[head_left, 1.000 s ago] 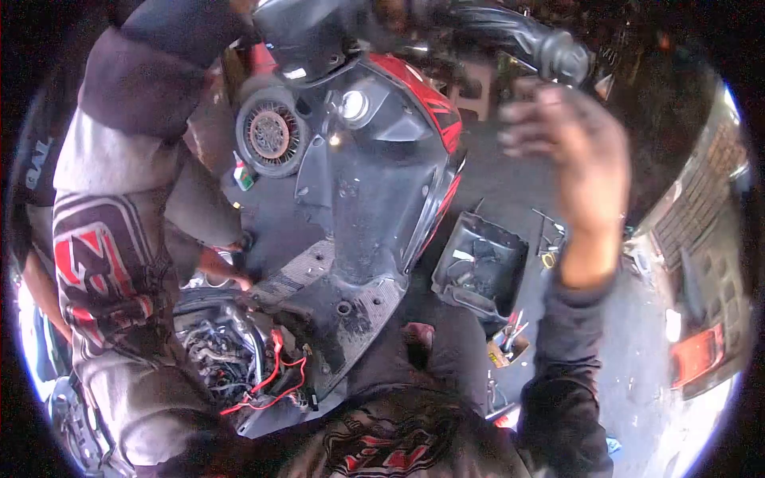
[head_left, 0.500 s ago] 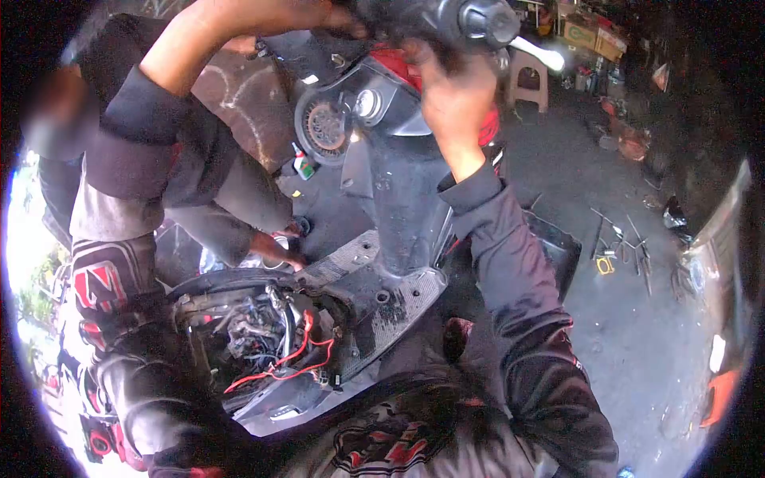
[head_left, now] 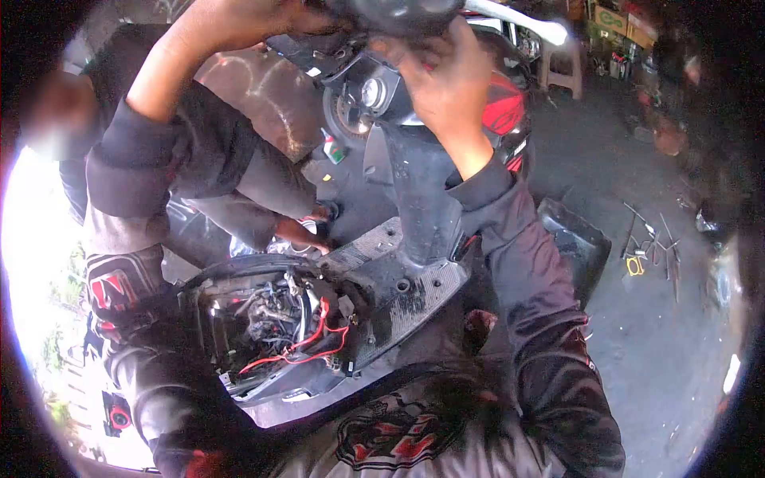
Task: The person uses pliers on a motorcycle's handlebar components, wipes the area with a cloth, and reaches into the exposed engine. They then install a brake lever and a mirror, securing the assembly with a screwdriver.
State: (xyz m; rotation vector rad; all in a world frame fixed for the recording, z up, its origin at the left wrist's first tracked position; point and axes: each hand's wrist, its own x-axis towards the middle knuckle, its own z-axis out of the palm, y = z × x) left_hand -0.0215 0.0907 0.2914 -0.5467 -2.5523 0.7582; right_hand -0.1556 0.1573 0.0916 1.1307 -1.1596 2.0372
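Note:
At the top edge is a black scooter handlebar, partly cut off, with a pale brake lever sticking out to the right. My left hand reaches it from the left, fingers curled against its dark underside and partly hidden. From below, my right hand grips the same part, thumb and fingers bent upward and blurred by motion. Under my hands stand the scooter's grey front panel and a round key switch. Nearer me, the open under-seat bay shows tangled wiring and a red cable.
A co-worker crouches at the left, one hand by the footboard. A bottle stands on the floor beyond. Right of the scooter lie a dark panel, several tools and a yellow gasket. A stool stands behind.
The view has shifted, so the scooter and floor items sit further right. The handlebar appears higher and more cut off. Both my hands stay at it.

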